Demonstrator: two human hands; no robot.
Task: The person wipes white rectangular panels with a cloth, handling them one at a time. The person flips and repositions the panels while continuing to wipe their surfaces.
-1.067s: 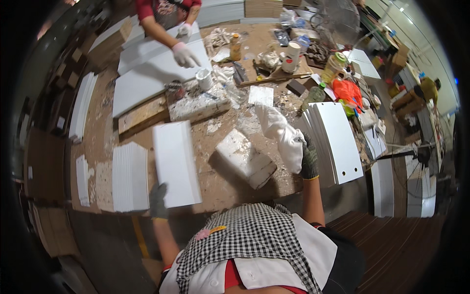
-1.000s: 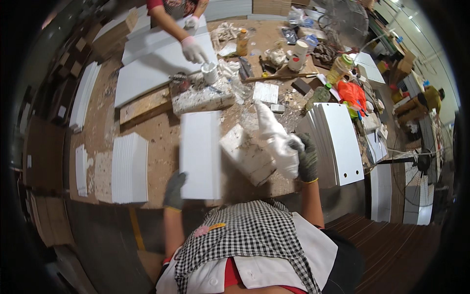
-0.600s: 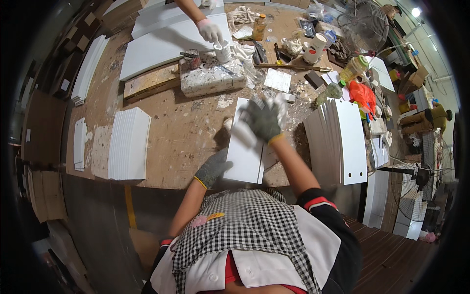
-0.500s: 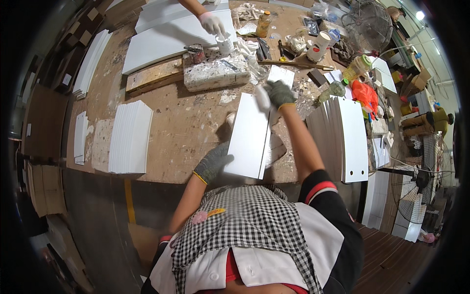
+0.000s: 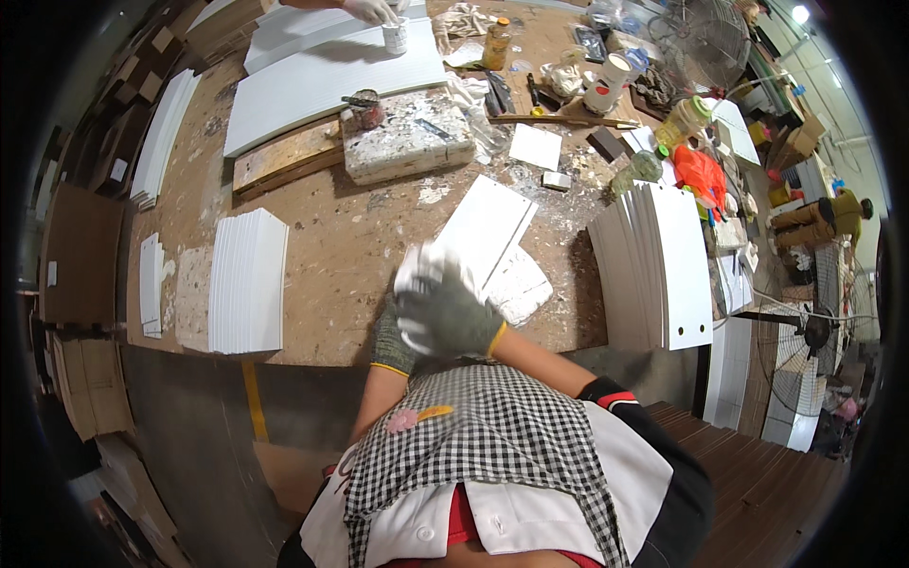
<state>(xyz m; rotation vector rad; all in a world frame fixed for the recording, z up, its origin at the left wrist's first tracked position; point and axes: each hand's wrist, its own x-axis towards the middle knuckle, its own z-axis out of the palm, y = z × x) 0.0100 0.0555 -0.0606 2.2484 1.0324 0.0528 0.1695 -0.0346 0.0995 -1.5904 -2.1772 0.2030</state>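
Observation:
A long white panel (image 5: 485, 222) with a dark line along one edge lies tilted before me, over a white, paint-flecked pad (image 5: 519, 284). My right hand (image 5: 445, 317), in a grey-green glove, is smeared by motion at the panel's near left end. It is closed on what looks like a crumpled white cloth (image 5: 417, 265). Just behind and below it is my left hand (image 5: 393, 333), also gloved, its fingers mostly hidden by the right. A small white block (image 5: 556, 180) lies beyond the panel, near a square white piece (image 5: 536, 148).
Stacks of white panels stand at left (image 5: 248, 284) and right (image 5: 653, 265). A paint-spattered block (image 5: 407, 142) bears a small dark-topped jar (image 5: 365, 111). Across the table, another person's gloved hand (image 5: 371, 11) holds a white cup (image 5: 395, 38). Bottles and an orange bag (image 5: 701, 175) crowd the right.
My right hand has left the panel's far end and come down beside my left. The white block it held now lies on the table. The panel has tilted; the other person's cup has moved away.

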